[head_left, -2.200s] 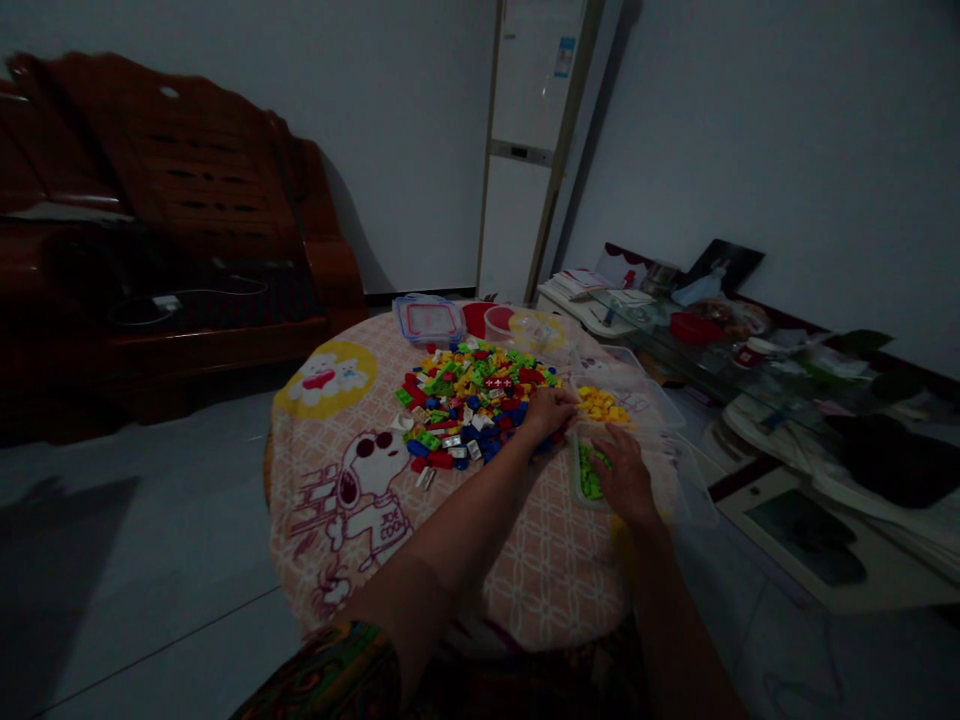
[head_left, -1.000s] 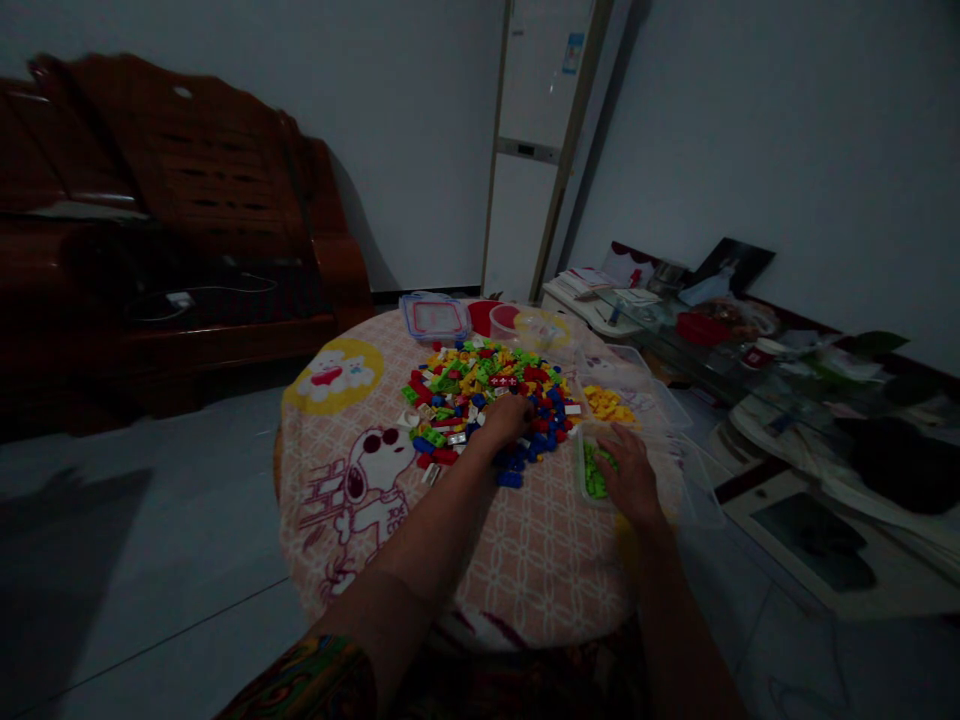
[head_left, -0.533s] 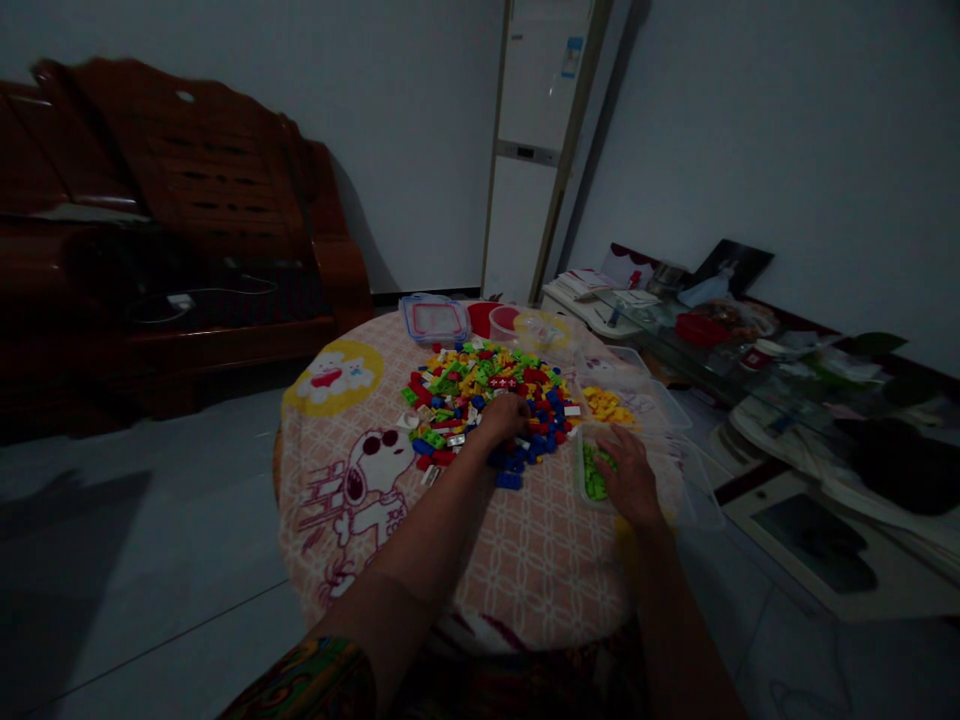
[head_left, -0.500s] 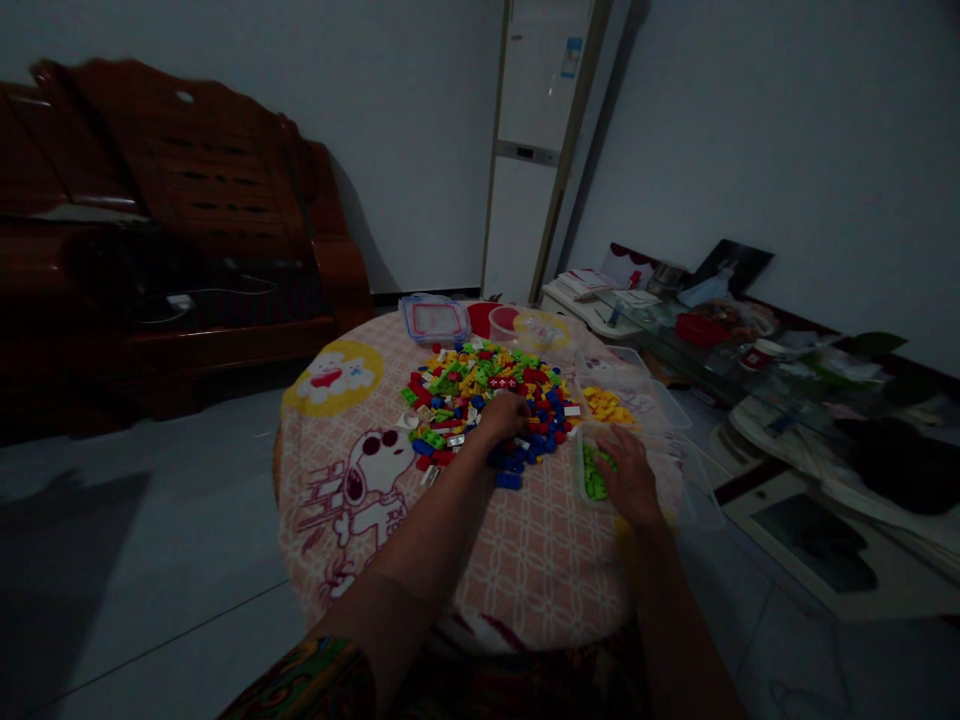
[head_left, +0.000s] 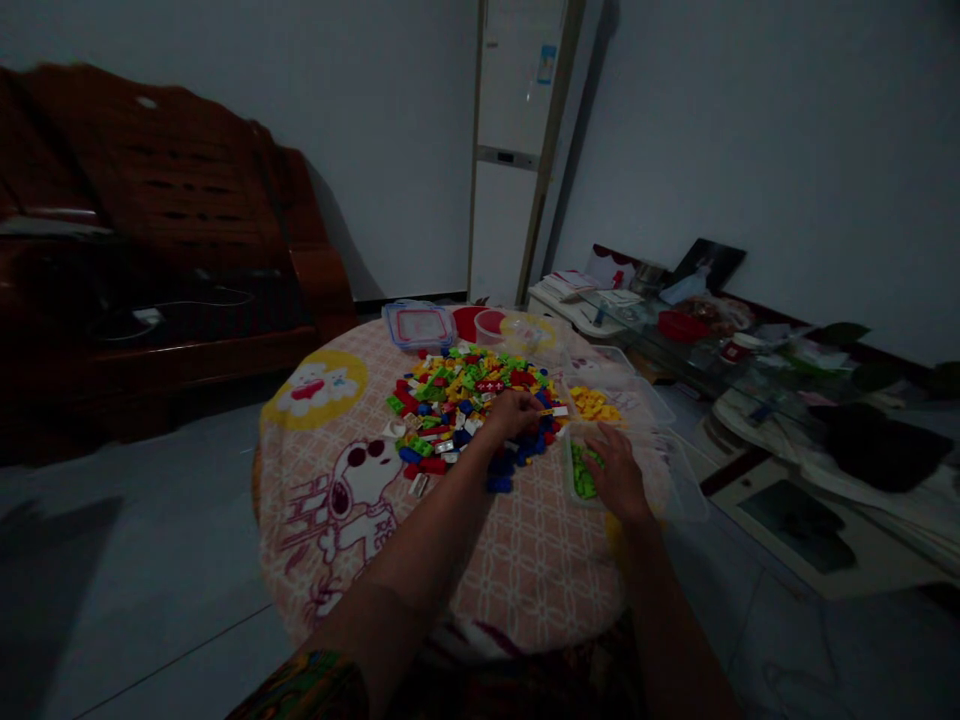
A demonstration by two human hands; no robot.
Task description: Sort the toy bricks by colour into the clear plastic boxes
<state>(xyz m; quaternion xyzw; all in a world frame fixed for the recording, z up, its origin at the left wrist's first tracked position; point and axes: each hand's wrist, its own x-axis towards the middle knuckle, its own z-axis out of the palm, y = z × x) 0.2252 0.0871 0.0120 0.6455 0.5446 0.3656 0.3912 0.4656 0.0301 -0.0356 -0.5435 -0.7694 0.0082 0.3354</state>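
Note:
A heap of mixed toy building bricks [head_left: 457, 395] in red, yellow, green, blue and white is spread over the round table. My left hand [head_left: 514, 412] is at the heap's right side, fingers pinched, with a small yellow brick [head_left: 547, 412] at the fingertips. Just beyond it is a white brick [head_left: 561, 411]. My right hand [head_left: 619, 475] lies over the right side of a clear plastic box [head_left: 568, 490], its fingers apart above the green bricks [head_left: 582, 472] inside. Behind that box, yellow bricks [head_left: 594, 404] fill part of another clear container.
A patterned cloth [head_left: 540, 580] covers the table. At its far edge are a lidded clear box [head_left: 420, 326], a red round item [head_left: 466, 322] and clear tubs. A cluttered glass shelf [head_left: 660, 335] stands to the right, a wooden bench [head_left: 187, 200] to the left.
My left hand has drawn up and slightly right out of the bricks, a yellow brick now showing at its fingertips. My right hand stays over the green-brick box. The view has shifted slightly.

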